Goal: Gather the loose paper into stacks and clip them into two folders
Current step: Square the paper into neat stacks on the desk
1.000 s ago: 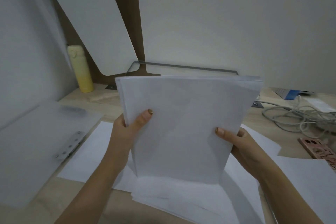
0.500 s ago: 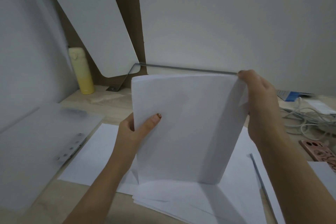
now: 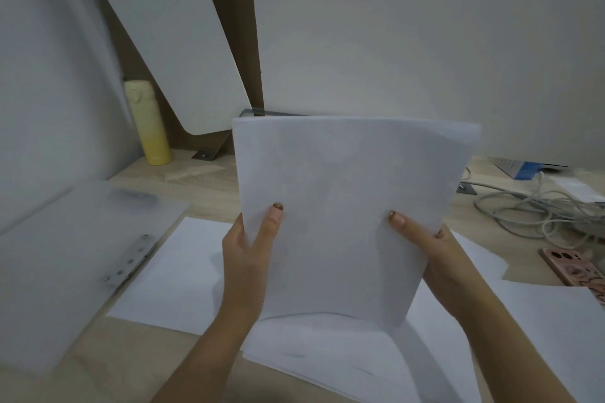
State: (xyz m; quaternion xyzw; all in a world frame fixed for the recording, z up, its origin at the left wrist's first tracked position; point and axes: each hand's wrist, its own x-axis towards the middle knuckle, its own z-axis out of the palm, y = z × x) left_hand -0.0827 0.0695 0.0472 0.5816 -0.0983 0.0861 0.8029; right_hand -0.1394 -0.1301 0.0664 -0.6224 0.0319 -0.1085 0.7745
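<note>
Standing upright between both hands, the paper stack (image 3: 343, 206) is bowing slightly over the loose sheets (image 3: 170, 271) on the desk (image 3: 209, 196). The right hand (image 3: 435, 258) is now gripping the lower right edge, having come down from the top corner. The left hand (image 3: 245, 258) is keeping its pinch on the left edge, thumb in front. Judgement: the squaring is finishing, and the open folder (image 3: 65, 255) at left is awaiting the stack.

White paper stack (image 3: 343, 206), yellow bottle (image 3: 147, 124), pink phone (image 3: 573, 268).
</note>
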